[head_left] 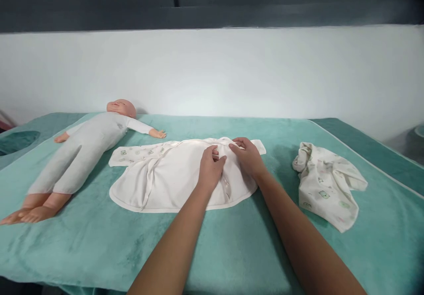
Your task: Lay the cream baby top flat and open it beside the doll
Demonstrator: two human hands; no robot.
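Observation:
A white baby shirt [175,171] lies spread on the green cover, one sleeve stretched to the left with small printed figures on it. Over its right half, my left hand [211,168] has curled fingers and its thumb at the front opening, closed on the fabric. Just to the right, my right hand [249,157] pinches the shirt near the neckline, fingertips bent toward the thumb. The exact grip of the fingertips is partly hidden. Beneath my right hand, part of the right sleeve shows past the knuckles.
A baby doll [96,140] in a white bodysuit lies on its back at the left. At the right sits a crumpled printed baby garment [327,184]. The green cover [109,251] reaches a white wall [212,74] behind, below a dark window frame [99,12].

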